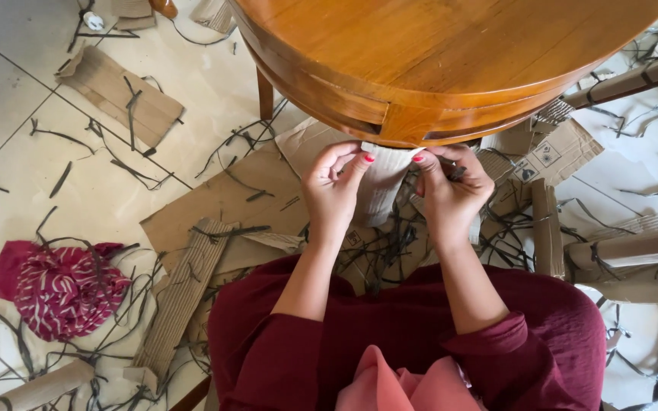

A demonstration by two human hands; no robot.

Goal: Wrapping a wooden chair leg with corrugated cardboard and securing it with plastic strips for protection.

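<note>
Under round table (451,46), both hands pinch corrugated wrap (384,183).

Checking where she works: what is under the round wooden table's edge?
Under the round wooden table, both hands, left hand and right hand, hold a corrugated cardboard piece. Its top end is hidden behind the rim.

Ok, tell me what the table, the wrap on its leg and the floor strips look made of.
Table: wood, by its grain and joints, with a glossy amber varnish.
Wrap, pinched by the left hand and right hand: pale corrugated cardboard, judging by its fine ribs.
Strips: thin, dark, flat and curling; probably plastic strapping, though that is uncertain.
</note>
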